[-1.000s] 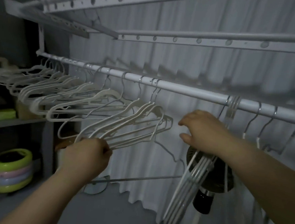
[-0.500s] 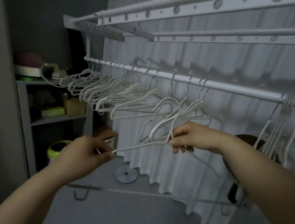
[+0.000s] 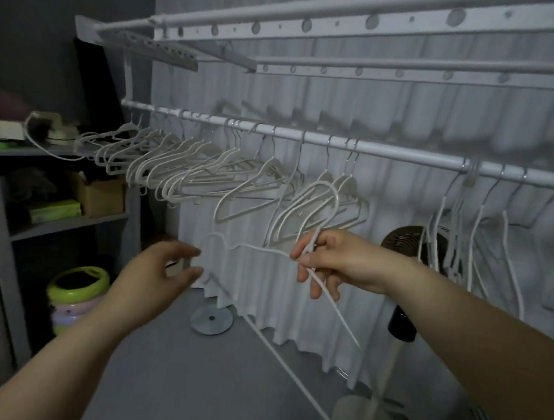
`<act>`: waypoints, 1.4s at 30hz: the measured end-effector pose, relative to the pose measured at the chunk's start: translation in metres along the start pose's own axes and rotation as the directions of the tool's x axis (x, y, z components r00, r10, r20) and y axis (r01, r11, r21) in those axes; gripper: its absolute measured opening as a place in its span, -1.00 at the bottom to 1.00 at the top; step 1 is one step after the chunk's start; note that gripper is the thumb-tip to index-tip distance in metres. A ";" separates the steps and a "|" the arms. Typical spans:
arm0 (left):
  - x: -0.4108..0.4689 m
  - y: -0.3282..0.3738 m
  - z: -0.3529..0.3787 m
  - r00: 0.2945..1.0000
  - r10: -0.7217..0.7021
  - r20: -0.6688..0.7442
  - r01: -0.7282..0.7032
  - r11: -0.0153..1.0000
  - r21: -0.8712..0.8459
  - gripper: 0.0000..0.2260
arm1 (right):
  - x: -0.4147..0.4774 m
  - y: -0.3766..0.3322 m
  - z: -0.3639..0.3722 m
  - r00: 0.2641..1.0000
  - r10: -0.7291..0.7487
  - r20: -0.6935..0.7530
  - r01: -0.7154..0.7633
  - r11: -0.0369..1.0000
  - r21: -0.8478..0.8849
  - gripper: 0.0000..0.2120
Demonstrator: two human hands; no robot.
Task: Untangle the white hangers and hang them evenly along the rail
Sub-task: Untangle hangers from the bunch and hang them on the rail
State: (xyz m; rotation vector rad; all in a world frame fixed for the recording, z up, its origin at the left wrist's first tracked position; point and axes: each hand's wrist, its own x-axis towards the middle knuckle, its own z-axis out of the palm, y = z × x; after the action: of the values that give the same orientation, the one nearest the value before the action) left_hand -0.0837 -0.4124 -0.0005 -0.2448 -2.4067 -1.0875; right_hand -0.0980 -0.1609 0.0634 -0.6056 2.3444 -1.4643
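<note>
A white rail (image 3: 389, 151) runs across the view with many white hangers on it. A dense bunch of hangers (image 3: 173, 165) crowds its left part, a few hang in the middle (image 3: 322, 200), and several more hang at the right (image 3: 460, 224). My right hand (image 3: 334, 260) grips one loose white hanger (image 3: 252, 247) below the rail; its thin arms stick out left and down-right of my fingers. My left hand (image 3: 161, 267) is below and left of that hanger, fingers spread and blurred, holding nothing.
A white curtain (image 3: 408, 120) hangs behind the rail, with upper rack bars (image 3: 349, 26) above. A grey shelf unit (image 3: 53, 218) with boxes stands at the left, a green round container (image 3: 77, 287) on the floor. A standing fan (image 3: 402, 286) is at the right.
My left hand has let go of the hanger's end and drawn back a little. My right hand holds the hanger lower, clear of the others on the rail.
</note>
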 end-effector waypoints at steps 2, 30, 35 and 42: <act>-0.004 0.006 0.009 0.978 -0.003 0.209 0.041 0.983 -0.177 -0.92 | -0.006 -0.001 0.000 1.000 0.021 -0.021 -0.021 1.000 0.009 -0.90; 0.006 0.077 0.090 0.743 0.078 0.664 0.385 0.763 -0.520 -0.82 | -0.028 0.043 -0.063 0.747 -0.135 -0.651 -0.309 0.797 -0.520 -0.76; 0.033 0.098 0.128 0.717 0.119 0.687 0.404 0.732 -0.548 -0.84 | -0.036 0.056 -0.125 0.765 -0.182 -0.618 -0.553 0.308 -0.774 -0.59; 0.049 0.115 0.169 0.672 0.125 0.730 0.451 0.713 -0.537 -0.81 | -0.032 0.066 -0.170 0.874 0.038 -0.485 -0.454 0.422 -0.785 -0.72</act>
State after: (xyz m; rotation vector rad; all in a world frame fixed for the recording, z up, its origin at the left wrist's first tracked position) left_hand -0.1463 -0.2113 0.0037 -0.8573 -2.5464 -2.3571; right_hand -0.1622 0.0119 0.0781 -0.0903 3.2802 -0.0496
